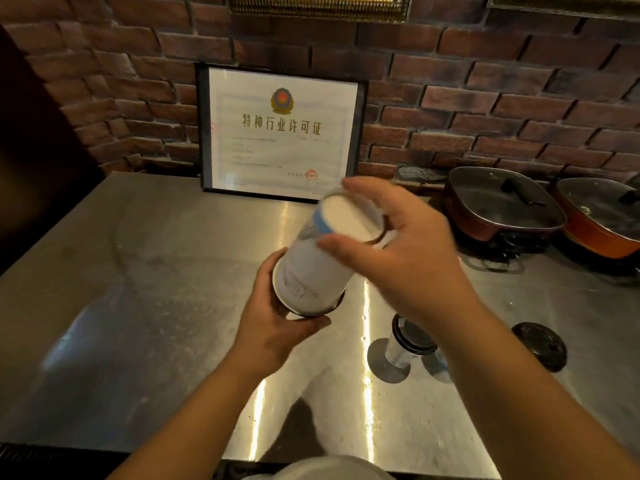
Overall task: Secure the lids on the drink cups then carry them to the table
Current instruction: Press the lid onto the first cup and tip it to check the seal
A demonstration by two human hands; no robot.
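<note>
The paper cup [322,261], white with blue and grey print, is held in the air above the steel worktop [145,271], tipped so that its flat white base points up and away towards the wall. At its lower, wider end the left hand [277,320] has a closed grip, fingers and thumb wrapped round the rim; something dark shows at that rim, but blur hides whether it is a lid. The right hand [405,251] is at the upper end, fingers spread and curved loosely about the base, thumb against the cup's side; whether the fingers press on it I cannot tell.

Behind the cup a framed certificate [282,133] leans against the brick wall [485,98]. Lower right, partly hidden by the right forearm, a second cup [403,344] with a dark lid stands on the worktop. Further right a loose dark lid [540,344] lies flat on the steel, apart from that cup. At the back right sit two lidded electric pans [502,206], side by side.
</note>
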